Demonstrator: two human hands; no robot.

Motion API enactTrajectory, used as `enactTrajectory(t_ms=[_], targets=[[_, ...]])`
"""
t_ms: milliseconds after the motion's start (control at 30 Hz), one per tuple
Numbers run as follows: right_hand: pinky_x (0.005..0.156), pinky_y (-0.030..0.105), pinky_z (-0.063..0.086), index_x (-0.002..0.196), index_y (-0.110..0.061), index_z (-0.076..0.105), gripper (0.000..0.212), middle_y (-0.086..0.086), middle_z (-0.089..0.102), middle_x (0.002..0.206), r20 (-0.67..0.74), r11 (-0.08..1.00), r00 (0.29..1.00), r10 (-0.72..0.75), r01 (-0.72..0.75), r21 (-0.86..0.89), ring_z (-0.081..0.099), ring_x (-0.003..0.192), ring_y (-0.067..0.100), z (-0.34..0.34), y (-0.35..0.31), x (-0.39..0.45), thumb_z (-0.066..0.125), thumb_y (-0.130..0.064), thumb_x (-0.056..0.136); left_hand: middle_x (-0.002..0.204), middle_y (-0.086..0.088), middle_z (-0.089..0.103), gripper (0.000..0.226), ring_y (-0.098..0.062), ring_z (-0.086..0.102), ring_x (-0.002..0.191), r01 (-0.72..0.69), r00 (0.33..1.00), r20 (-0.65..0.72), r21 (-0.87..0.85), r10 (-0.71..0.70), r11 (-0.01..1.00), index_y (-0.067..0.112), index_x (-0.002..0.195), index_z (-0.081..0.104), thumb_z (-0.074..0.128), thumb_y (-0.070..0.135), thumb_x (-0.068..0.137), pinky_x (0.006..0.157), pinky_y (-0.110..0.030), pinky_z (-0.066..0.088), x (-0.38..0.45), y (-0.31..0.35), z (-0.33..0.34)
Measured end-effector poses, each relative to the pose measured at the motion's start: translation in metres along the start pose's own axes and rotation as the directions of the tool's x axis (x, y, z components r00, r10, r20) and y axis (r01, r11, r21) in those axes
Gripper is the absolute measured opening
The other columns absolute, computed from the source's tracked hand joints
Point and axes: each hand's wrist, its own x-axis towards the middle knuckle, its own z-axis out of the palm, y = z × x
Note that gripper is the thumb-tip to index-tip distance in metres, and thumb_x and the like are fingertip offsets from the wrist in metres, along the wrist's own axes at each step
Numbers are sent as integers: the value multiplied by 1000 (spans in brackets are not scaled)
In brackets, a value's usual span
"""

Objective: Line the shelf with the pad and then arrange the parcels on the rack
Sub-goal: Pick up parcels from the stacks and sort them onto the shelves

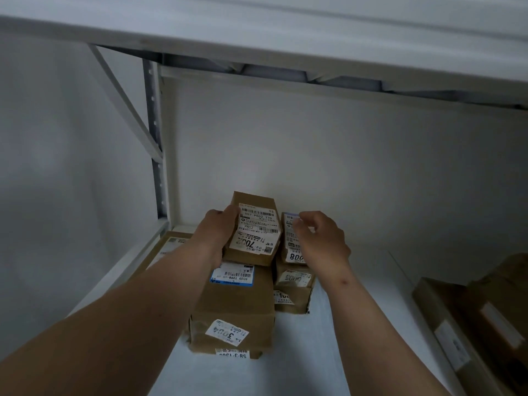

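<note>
My left grip (220, 235) grasps the top parcel (253, 228), which sits on a larger parcel (237, 307). My right grip (320, 238) pinches a small parcel (291, 238) just beside. Under them I see the white pad (328, 352) on the shelf.

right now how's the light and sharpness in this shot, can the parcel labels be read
Head view: dim, flat, greyish light with no glare; the label on the parcel in the left hand is partly readable; boxes at the right edge are dark and smeared; the shelf overhead bows from wide-angle distortion.
</note>
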Motion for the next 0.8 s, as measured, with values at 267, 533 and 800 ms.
enactTrajectory(t_ms=[267,533,800], targets=[[107,44,35,121,-38,60,28,-12,59,129,-31,1000,999,27,-26,16,50,124,16,-6,5,-5,48,-45,96,96,-21,73,27,-41,70,98,28,1000,-3,83,-28,996,6,90,61,45,26,98,95,-58,51,-3,0,5],[101,46,48,84,-47,59,12,-14,67,113,-104,969,993,55,-28,244,62,109,13,-8,12,-16,48,-52,80,151,-8,44,58,-32,52,128,-154,976,-105,288,191,945,21,153,29,39,42,100,108,-49,43,-9,1,4],[83,20,51,95,-29,65,11,-11,67,94,-127,927,988,87,-33,375,63,90,6,-30,35,-35,56,-21,96,152,-2,39,45,-28,30,141,-421,839,-127,464,528,780,29,143,45,45,38,98,115,-49,28,-65,12,42]])
